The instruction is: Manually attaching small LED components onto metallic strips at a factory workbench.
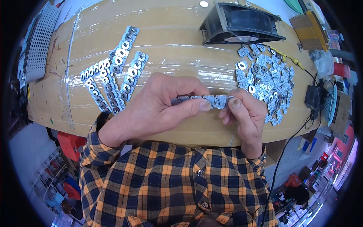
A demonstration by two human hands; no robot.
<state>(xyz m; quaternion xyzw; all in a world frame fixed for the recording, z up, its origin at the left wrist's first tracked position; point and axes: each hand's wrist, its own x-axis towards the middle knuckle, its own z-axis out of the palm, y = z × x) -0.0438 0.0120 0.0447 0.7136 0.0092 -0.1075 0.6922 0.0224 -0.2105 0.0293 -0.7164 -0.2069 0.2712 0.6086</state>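
Observation:
In front of my chest I hold a short row of small grey metal pieces (208, 101), joined end to end. My left hand (159, 102) grips most of the row between thumb and fingers, hiding part of it. At the row's right end, my right hand (247, 113) pinches a piece that its thumb and fingertips partly cover. Beyond my left hand lie several finished-looking strips (134, 72) of the same pieces, each with a round disc and a dark square centre. A loose heap of single pieces (270, 79) spreads to the right of my right hand.
A black box fan (242, 22) stands at the back right, with a yellow and black cable (289, 58) running from it to a black adapter (313, 96). At the far left stands a white perforated basket (38, 49). An open cardboard box (308, 30) sits at the right edge.

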